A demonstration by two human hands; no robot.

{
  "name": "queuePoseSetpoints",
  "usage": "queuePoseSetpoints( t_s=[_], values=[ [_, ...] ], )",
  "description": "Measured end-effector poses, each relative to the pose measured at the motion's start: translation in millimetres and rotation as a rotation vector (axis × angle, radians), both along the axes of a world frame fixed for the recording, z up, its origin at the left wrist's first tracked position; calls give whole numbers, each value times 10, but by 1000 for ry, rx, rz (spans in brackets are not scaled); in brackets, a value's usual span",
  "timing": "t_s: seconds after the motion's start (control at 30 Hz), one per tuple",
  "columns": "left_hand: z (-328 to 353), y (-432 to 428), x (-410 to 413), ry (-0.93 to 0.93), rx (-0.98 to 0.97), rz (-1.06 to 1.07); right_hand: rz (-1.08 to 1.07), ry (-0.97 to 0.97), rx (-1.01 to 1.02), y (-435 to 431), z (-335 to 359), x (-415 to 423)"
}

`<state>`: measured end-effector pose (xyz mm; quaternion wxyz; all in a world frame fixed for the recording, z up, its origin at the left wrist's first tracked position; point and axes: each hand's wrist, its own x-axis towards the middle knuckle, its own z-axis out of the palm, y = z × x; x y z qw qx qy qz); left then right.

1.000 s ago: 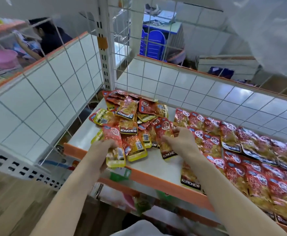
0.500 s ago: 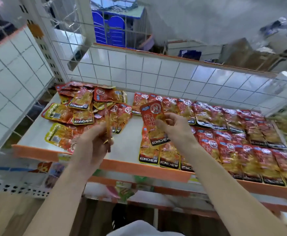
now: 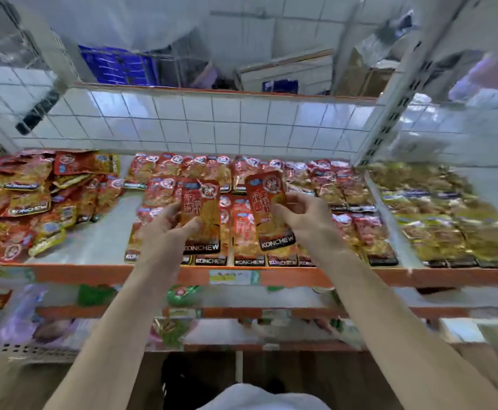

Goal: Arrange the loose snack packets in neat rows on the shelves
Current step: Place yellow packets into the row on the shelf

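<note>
Head view: our left hand (image 3: 168, 229) and right hand (image 3: 304, 220) each pinch a packet (image 3: 205, 202).
Done: neat rows (image 3: 345, 190).
Remaining: loose heap (image 3: 35, 199).

Bright, even light; motion-blurred edges

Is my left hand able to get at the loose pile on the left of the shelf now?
Likely reachable: only bare shelf lies between the left hand and the loose pile. But it grips a packet, so picking more would be awkward.
</note>
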<state>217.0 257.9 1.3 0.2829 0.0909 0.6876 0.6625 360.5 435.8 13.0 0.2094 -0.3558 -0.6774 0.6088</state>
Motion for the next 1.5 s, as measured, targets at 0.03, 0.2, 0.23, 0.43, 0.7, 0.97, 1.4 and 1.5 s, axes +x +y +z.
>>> queuePoseSetpoints(
  t_s=[0.03,0.2,0.23,0.43,0.7,0.97,1.4,1.5],
  values=[
    [-10,74,98,-32,9,5,0,8,-11,46,5,99],
    [21,333,495,-100,13,7,-35,-5,-10,240,-13,547],
    [31,365,544,-100,9,-1,-42,-8,-15,271,-25,608],
    [116,529,668,-54,-27,-68,-114,-4,-63,408,-81,744],
    [113,713,397,101,-84,-196,-187,-33,-29,434,-79,537],
    [20,890,-110,181,-132,-294,-295,-120,104,457,-27,134],
    [-136,1257,-440,193,-139,-321,-386,-239,277,822,-101,-202],
    [-155,1368,-423,201,-144,-280,-336,-294,328,928,-164,-234]
  ],
)
